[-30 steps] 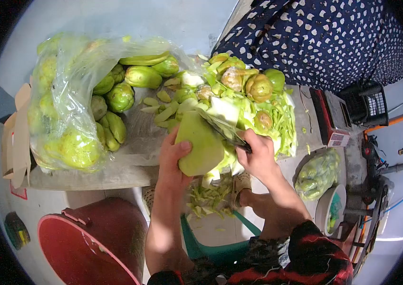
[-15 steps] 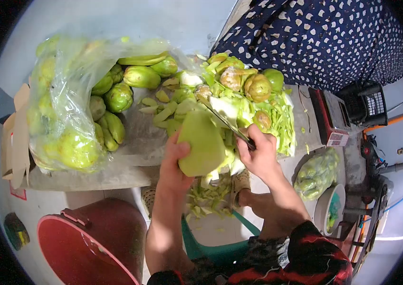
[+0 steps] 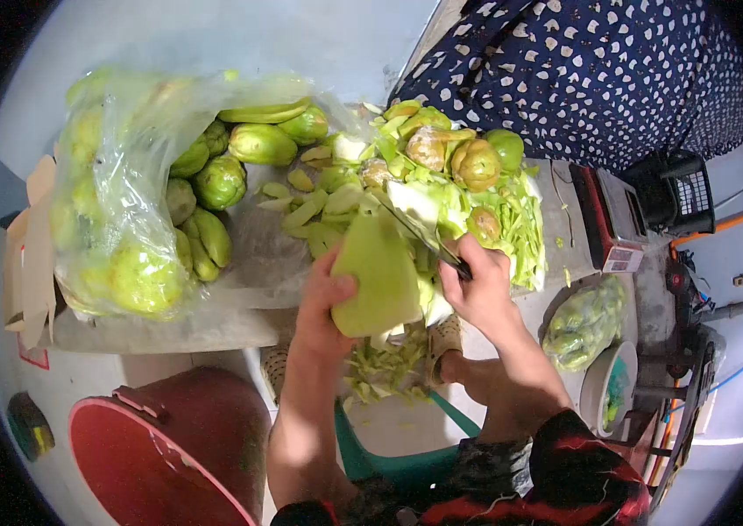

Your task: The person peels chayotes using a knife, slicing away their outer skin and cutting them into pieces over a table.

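Observation:
My left hand (image 3: 326, 307) is closed around the lower left side of a pale green, peeled chayote (image 3: 376, 280), its narrow end pointing away from me. In my right hand (image 3: 481, 285) is a knife (image 3: 428, 237), gripped by its dark handle. The blade slants up and left along the upper right edge of the chayote; whether it cuts in I cannot tell. Beneath and beyond both hands lies a heap of green peelings (image 3: 512, 232), with several browned chayotes (image 3: 477, 165) on top.
A clear plastic bag (image 3: 139, 193) of unpeeled chayotes (image 3: 220, 181) fills the table's left. A red bucket (image 3: 205, 421) stands on the floor at lower left. To the right are a red scale (image 3: 595, 215) and another filled bag (image 3: 583, 324). Dark patterned cloth (image 3: 564, 70) hangs close behind the heap.
The chayote and my left hand have shifted slightly down toward me. The knife blade has turned a little against the chayote's right edge; my right hand has barely moved.

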Tool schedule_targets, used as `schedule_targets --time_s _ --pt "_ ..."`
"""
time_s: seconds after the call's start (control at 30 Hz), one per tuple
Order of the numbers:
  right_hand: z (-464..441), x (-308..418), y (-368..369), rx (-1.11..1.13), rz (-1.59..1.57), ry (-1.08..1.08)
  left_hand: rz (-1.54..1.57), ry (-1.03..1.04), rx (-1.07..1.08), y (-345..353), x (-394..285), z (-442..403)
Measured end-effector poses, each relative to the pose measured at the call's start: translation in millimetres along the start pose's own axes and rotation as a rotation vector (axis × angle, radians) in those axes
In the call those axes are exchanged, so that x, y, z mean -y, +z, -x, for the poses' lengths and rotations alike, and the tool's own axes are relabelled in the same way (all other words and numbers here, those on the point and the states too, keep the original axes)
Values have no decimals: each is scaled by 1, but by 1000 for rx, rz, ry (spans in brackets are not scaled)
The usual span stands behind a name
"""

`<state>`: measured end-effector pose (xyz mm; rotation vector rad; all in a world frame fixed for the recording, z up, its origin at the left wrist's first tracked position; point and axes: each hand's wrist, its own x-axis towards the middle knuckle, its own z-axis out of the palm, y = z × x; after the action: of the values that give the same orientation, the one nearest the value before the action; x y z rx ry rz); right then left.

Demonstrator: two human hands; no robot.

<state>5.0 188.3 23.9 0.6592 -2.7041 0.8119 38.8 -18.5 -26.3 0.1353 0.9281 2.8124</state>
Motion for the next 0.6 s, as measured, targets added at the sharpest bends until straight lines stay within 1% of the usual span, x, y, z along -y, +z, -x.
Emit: schedule_targets --time_s 0.03,0.07,0.1,0.13,0.17,0.2,0.23,0.27,0.3,0.33,0.47,0.53,0.6 --pt "1 8 -4 -22 -19 -63 66 33 -37 0 2 1" --pt "2 12 -6 -49 -41 -128 65 29 -39 0 3 1" --pt "3 12 -3 -49 -46 -127 253 23 -80 1 2 2" --pt "3 10 1 -95 -40 -272 443 20 -120 1 1 1" --pt "4 10 3 -140 -33 -417 441 24 -120 3 1 -1" --pt "5 13 0 -107 29 -491 424 27 -241 5 1 -3" --pt "4 13 1 -107 28 -491 405 30 -362 6 2 -5" --pt "4 13 5 -156 45 -566 405 28 -364 5 3 -6" --pt "4 15 7 -204 62 -640 441 29 -262 3 6 -7" --pt "3 19 7 -212 80 -656 475 31 -159 2 8 -8" --pt "4 23 10 -212 89 -659 527 7 -215 1 17 -12" --pt "4 25 9 -220 88 -646 623 -25 -253 4 20 -12" --pt "4 26 10 -230 94 -643 616 -10 -257 9 20 -11"
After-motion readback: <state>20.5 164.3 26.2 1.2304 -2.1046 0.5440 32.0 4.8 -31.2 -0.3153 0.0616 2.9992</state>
